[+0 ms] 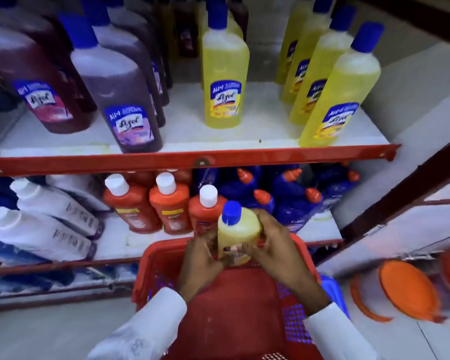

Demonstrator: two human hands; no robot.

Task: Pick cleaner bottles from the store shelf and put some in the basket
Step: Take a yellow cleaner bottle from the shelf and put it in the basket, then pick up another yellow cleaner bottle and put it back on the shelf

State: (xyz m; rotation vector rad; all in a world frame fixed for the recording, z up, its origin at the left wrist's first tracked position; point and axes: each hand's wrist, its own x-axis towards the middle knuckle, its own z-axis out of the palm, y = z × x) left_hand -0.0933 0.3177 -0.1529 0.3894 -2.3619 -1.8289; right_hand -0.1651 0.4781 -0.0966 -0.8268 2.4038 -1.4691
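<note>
A yellow cleaner bottle [238, 231] with a blue cap stands upright over the far end of the red basket [247, 302]. My left hand [200, 263] grips its left side and my right hand [276, 245] wraps its right side. Whether its base touches the basket floor is hidden by my fingers. On the upper shelf [187, 133] stand more yellow bottles [225, 76] in the middle and to the right, and purple bottles [120, 94] to the left.
The lower shelf holds white bottles [44, 224], orange-red bottles [169, 201] and dark blue bottles [291, 193]. Red shelf edges [187, 158] run across the view. Orange round items [411, 289] hang at the right, and a blue basket's edge [331, 289] shows behind my right wrist.
</note>
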